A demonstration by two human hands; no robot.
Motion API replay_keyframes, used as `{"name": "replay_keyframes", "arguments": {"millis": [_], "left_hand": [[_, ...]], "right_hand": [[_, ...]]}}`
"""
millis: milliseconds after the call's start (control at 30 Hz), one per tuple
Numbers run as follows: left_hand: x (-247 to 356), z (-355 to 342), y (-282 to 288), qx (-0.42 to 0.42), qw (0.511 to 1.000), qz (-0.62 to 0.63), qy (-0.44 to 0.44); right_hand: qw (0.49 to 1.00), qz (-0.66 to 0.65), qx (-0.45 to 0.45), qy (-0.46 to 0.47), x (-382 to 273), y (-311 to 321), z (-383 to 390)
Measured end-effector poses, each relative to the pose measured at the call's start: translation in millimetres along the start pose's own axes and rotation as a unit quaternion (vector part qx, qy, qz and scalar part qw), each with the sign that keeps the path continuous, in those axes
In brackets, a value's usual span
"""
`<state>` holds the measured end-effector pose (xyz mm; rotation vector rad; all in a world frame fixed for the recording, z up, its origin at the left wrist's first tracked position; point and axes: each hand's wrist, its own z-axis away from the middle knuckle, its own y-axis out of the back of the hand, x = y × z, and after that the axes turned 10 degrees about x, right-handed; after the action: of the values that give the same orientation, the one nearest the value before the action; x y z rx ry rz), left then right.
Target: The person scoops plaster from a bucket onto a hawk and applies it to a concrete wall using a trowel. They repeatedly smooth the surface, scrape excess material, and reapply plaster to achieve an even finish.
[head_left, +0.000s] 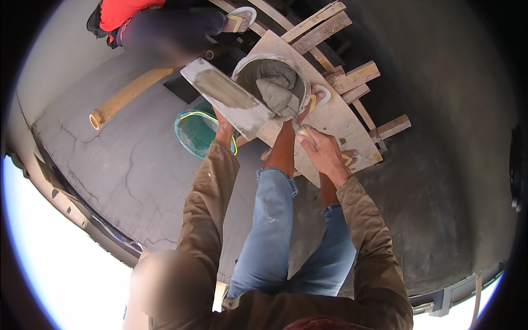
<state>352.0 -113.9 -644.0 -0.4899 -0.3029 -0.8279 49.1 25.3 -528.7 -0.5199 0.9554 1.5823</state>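
My left hand grips a pale rectangular mortar board from below. Its fingers are mostly hidden under the board. A wet grey smear covers part of the board, and its lower right end reaches the rim of a bucket. Inside that bucket lies a thick lump of grey mortar. Beside the bucket's near right side, my right hand is closed around the handle of a trowel. Most of the trowel's blade is out of sight, toward the bucket.
I stand in sandals on a plywood platform over wooden beams. A green bucket with a yellow rim is lower left. A bamboo pole sticks out nearby. Another person in red and dark clothes is at upper left.
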Motion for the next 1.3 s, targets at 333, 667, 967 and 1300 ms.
{"name": "replay_keyframes", "arguments": {"millis": [333, 667, 967, 1300], "left_hand": [[-107.9, 55.1, -73.2, -0.012, 0.984, 0.051, 0.169], [-90.6, 72.0, -112.4, -0.078, 0.977, 0.000, 0.198], [-12.8, 109.6, -59.1, -0.047, 0.977, -0.101, 0.180], [37.0, 143.4, -23.4, 0.001, 0.974, -0.169, 0.148]], "right_hand": [[0.988, 0.152, 0.010, 0.013, -153.9, 8.6, 83.4], [0.982, 0.182, 0.045, 0.010, -149.0, 83.3, 121.6], [0.944, 0.144, 0.085, 0.284, -46.8, 65.0, 58.7], [0.955, 0.100, 0.185, 0.209, 36.7, 20.9, 25.0]]}}
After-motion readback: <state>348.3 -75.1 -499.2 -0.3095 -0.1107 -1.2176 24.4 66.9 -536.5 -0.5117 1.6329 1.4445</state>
